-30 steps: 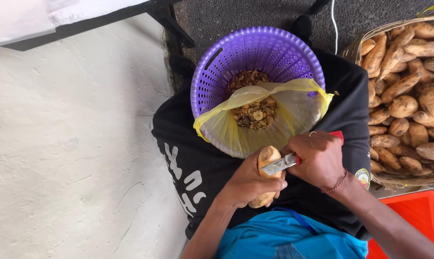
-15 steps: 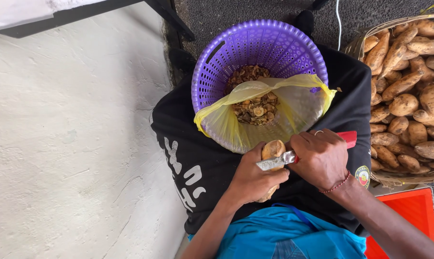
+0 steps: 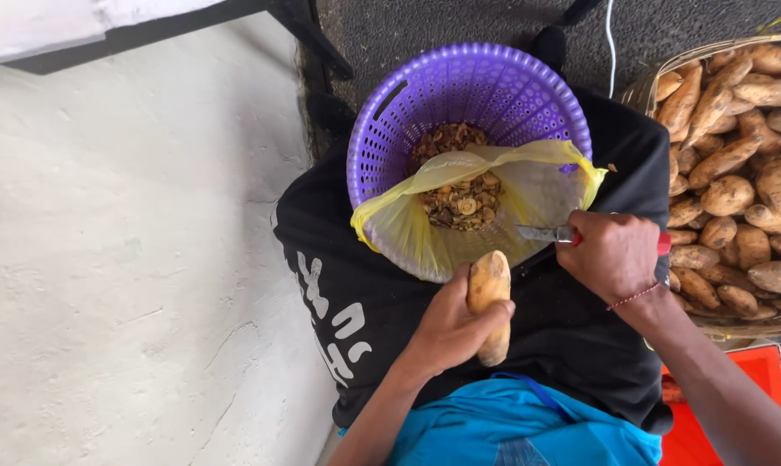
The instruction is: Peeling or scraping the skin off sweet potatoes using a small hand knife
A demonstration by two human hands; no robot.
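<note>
Purple perforated basket [image 3: 459, 103], lined with a yellow plastic bag [image 3: 407, 224] holding brown peelings [image 3: 459, 194], stands just beyond both grips. Wicker basket [image 3: 645, 86] of unpeeled sweet potatoes [image 3: 735, 194] lies to the outer side of the right hand. Left hand [image 3: 446, 332] — fingers clamped around a pale, partly peeled sweet potato [image 3: 489, 293], held upright. Right hand [image 3: 614, 255] — closed on a red-handled knife [image 3: 550, 234], blade pointing toward the left grip, apart from the potato.

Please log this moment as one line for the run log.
left hand: holds sweet potato | right hand: holds knife, blade clear of it | peels: in basket
</note>
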